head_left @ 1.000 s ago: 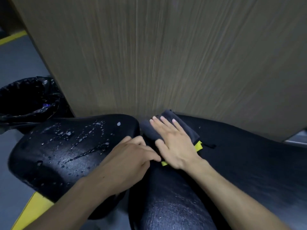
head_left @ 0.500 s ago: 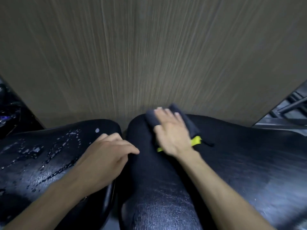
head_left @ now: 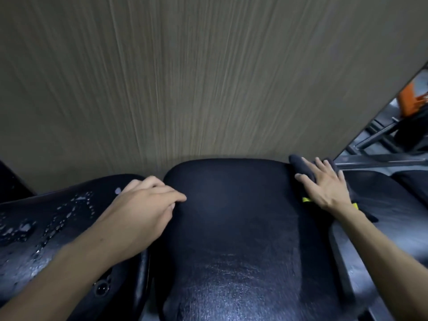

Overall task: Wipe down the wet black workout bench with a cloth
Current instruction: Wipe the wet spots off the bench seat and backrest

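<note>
The cloth point(head_left: 301, 167) has travelled across the pad point(head_left: 231, 216) since a moment ago: it was near the gap by the left hand point(head_left: 141, 207), and now it sits at the pad's far right corner, close against the wood panel point(head_left: 185, 77) behind. The right hand point(head_left: 324, 184) lies flat on it, fingers straight and spread, pressing it down rather than gripping it. A yellow edge point(head_left: 306, 199) of the cloth shows beside the wrist.

The left hand rests where the pad meets the seat point(head_left: 58, 223), fingers loosely curled over the seat's edge. From here I can't tell whether it really holds that edge or only leans on it; it looks like bracing.

To my eye this is the wiping itself, at the end of a sweep to the right. The pad's far part looks matt and dry, while its near part shows a faint sheen. The seat on the left carries plain beads of water point(head_left: 76, 205) and looks unwiped. I would guess the next stroke must come back leftward, lower on the pad, with flat pressure kept on the cloth, and then the cloth must cross the gap onto the seat.

As for containers, none shows now. Some metal frame point(head_left: 370, 144) and an orange object point(head_left: 412, 98) stand past the panel on the right.
</note>
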The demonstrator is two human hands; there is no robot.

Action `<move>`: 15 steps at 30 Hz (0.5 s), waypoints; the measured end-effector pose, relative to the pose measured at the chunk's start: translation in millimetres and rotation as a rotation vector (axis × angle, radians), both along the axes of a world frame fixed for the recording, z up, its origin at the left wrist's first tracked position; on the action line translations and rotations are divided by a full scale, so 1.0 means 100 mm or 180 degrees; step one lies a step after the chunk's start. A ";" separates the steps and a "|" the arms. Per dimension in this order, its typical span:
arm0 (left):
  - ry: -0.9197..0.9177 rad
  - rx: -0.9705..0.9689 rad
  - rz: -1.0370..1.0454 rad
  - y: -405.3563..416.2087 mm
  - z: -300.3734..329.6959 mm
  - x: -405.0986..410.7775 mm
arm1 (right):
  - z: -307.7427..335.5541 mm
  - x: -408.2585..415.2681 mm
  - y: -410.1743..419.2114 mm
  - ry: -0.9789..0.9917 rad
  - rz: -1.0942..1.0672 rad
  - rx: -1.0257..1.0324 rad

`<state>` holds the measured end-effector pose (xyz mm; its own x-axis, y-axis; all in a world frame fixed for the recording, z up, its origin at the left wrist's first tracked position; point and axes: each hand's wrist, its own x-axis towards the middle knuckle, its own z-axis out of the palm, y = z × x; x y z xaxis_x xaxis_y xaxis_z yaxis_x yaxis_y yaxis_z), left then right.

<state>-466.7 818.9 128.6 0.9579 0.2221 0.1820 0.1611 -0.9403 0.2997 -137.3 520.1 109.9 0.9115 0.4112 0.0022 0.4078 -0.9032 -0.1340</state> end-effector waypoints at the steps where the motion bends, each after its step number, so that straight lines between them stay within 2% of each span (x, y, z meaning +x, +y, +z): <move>1: -0.0029 0.0027 0.0013 0.02 0.02 -0.02 | -0.01 0.00 0.06 0.0034 -0.0034 0.0076; 3: -0.0146 0.0121 -0.0022 0.06 0.06 -0.08 | -0.01 -0.05 0.30 0.0099 -0.0018 0.0170; 5: -0.0227 0.0119 0.0070 0.13 0.13 -0.18 | -0.02 -0.16 0.70 -0.0034 0.0313 0.0125; 11: -0.0327 -0.0066 0.0604 0.35 0.34 -0.49 | -0.12 -1.29 2.34 -0.0021 0.2031 0.0262; 13: -0.0372 -0.0134 0.0712 0.37 0.42 -0.59 | -0.09 -1.74 2.38 0.0116 0.2394 0.0432; 15: -0.0391 -0.0160 0.0771 0.37 0.47 -0.69 | -0.01 -2.11 2.04 0.0286 0.2720 0.0682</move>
<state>-535.2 855.8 175.7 0.8472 0.4537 0.2766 0.3390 -0.8623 0.3762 -348.0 724.4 109.3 0.2933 0.9507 0.1004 0.9115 -0.2464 -0.3293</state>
